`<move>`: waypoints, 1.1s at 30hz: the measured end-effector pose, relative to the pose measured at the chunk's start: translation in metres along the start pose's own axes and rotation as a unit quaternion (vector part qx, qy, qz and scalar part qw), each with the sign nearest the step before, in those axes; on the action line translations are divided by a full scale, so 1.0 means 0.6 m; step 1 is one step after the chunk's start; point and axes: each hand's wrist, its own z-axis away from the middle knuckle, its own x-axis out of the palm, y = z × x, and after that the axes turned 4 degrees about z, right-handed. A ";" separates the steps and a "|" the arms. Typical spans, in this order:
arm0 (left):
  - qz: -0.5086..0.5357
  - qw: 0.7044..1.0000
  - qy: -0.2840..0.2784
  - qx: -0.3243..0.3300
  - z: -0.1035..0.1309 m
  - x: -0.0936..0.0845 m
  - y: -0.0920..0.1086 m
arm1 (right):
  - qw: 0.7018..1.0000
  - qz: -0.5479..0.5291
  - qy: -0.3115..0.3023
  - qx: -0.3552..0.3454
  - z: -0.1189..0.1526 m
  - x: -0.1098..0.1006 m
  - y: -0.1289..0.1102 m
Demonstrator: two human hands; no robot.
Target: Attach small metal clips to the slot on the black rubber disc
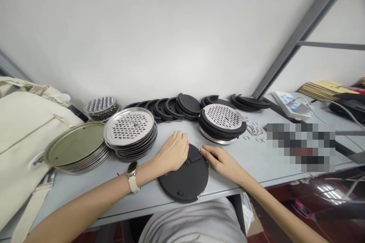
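A black round disc with a slot and a small hole lies on the table's near edge in front of me. My left hand, wearing a watch on its wrist, is closed over the disc's upper left rim, with its fingertips hidden. At the disc's upper right rim, the thumb and fingers of my right hand pinch a small metal ring. Behind my right hand stands a stack of black holders topped by a perforated metal grater plate. Several loose metal rings are scattered to its right.
Left of my hands are stacked grater discs, olive-green round lids and a cream bag. Black discs line the wall. A white power strip and a grey metal frame stand at right, beside a blurred-out patch.
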 end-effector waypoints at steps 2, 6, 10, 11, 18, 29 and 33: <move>-0.016 1.000 0.000 0.009 0.000 0.000 0.000 | 1.000 0.000 0.001 -0.002 0.000 0.000 -0.001; -0.054 0.998 -0.012 0.038 0.001 -0.001 -0.001 | 1.000 0.001 0.000 -0.007 0.002 0.000 -0.002; -0.087 0.993 -0.020 0.074 0.002 0.001 -0.002 | 1.000 0.005 0.004 -0.004 0.002 0.001 -0.002; -0.086 0.993 -0.019 0.073 0.002 0.001 -0.002 | 1.000 0.007 0.004 -0.003 0.002 0.001 -0.002; -0.053 0.997 -0.019 0.060 0.003 0.000 -0.003 | 1.000 0.019 0.001 0.005 0.004 0.003 -0.008; -0.003 1.000 0.010 0.016 -0.002 -0.002 -0.001 | 0.998 0.034 0.047 0.009 0.006 0.016 -0.008; 0.019 0.999 0.044 -0.025 -0.003 -0.028 0.013 | 0.998 0.034 0.051 0.003 0.008 0.017 -0.008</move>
